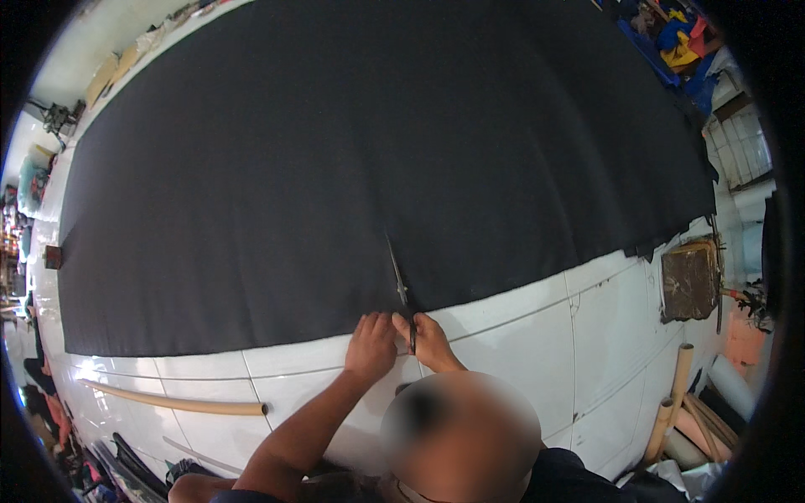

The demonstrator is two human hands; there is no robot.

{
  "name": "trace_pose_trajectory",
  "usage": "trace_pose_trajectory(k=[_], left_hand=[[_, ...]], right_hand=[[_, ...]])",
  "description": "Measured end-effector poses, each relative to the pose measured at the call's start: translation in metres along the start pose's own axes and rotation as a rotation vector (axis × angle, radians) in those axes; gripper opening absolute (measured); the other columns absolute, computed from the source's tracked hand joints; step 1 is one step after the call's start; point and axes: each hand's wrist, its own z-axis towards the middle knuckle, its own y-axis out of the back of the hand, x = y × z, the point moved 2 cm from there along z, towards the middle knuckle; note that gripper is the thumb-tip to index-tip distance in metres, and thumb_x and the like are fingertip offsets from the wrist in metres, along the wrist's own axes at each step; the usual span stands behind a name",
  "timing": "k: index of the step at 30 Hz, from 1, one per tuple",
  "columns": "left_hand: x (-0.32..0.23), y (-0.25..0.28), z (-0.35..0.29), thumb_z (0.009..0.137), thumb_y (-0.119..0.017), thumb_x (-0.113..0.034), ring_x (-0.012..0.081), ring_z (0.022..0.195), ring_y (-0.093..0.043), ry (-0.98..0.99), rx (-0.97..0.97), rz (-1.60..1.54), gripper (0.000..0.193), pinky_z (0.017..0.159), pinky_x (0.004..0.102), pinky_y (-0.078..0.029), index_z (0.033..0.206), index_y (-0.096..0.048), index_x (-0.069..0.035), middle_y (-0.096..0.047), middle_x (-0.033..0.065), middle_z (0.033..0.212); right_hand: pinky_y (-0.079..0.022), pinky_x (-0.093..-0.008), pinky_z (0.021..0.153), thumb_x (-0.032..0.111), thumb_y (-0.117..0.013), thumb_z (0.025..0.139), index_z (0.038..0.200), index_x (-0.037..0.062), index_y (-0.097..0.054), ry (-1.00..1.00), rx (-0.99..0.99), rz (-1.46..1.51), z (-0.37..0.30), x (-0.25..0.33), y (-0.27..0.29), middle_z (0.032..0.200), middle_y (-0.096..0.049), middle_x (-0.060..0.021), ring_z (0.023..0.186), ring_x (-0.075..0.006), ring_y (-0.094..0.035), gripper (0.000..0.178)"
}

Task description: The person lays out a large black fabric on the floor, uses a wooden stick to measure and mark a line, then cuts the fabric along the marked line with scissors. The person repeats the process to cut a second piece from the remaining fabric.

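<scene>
A broad sheet of black fabric (335,159) lies spread over a white tiled surface (503,356). My right hand (433,344) is closed round the dark handles of a pair of scissors (399,281) at the fabric's near edge. Their long metal blades point away from me, over or into the cloth; the lower blade cannot be made out. Close beside it on the left, my left hand (371,348) has its fingers curled on the near edge of the fabric, by the scissor handles. What its thumb does is hidden.
A long cardboard tube (180,404) lies at the near left. A brown block (692,281) stands past the fabric's right edge, and a small dark block (53,257) sits at its left edge. Upright tubes (681,373) crowd the near right. Coloured cloth (683,42) fills a far-right container.
</scene>
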Motion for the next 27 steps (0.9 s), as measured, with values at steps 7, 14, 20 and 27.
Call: trace_pose_trajectory(k=[7, 14, 20, 27], left_hand=[[-0.004, 0.004, -0.002, 0.084, -0.06, -0.011, 0.0382, 0.124, -0.05, -0.012, 0.01, -0.01, 0.045, 0.11, 0.0503, -0.041, 0.127, -0.057, 0.003, -0.052, 0.0194, 0.128], [-0.003, -0.002, -0.004, 0.082, -0.062, -0.012, 0.0381, 0.125, -0.05, 0.011, 0.028, -0.004, 0.048, 0.111, 0.0518, -0.04, 0.127, -0.057, 0.003, -0.053, 0.0184, 0.129], [-0.002, -0.005, -0.004, 0.08, -0.064, -0.013, 0.0378, 0.125, -0.05, -0.003, 0.042, 0.019, 0.049, 0.11, 0.0515, -0.04, 0.127, -0.057, 0.001, -0.054, 0.0178, 0.129], [-0.001, -0.003, -0.002, 0.079, -0.064, -0.012, 0.037, 0.124, -0.051, -0.007, 0.039, -0.003, 0.051, 0.111, 0.051, -0.04, 0.128, -0.057, -0.001, -0.056, 0.0175, 0.127]], right_hand=[[-0.05, -0.0449, 0.076, 0.067, -0.06, 0.09, 0.085, -0.0048, -0.064, -0.05, -0.049, 0.027, 0.018, 0.0, -0.008, 0.085, -0.067, -0.0254, 0.085, -0.0381, -0.067, 0.072], [-0.05, -0.0452, 0.071, 0.063, -0.063, 0.09, 0.083, -0.0048, -0.063, 0.083, -0.089, 0.062, 0.021, 0.002, -0.01, 0.081, -0.067, -0.0255, 0.078, -0.0391, -0.066, 0.068], [-0.04, -0.0282, 0.043, 0.051, -0.071, 0.091, 0.07, 0.0087, -0.051, -0.03, -0.028, 0.202, 0.049, 0.042, -0.001, 0.057, -0.051, -0.0017, 0.047, -0.0115, -0.051, 0.051], [-0.044, -0.0323, 0.048, 0.058, -0.065, 0.092, 0.072, 0.0052, -0.055, 0.028, -0.024, 0.184, 0.061, 0.043, 0.0, 0.059, -0.055, -0.0054, 0.049, -0.0158, -0.055, 0.057]])
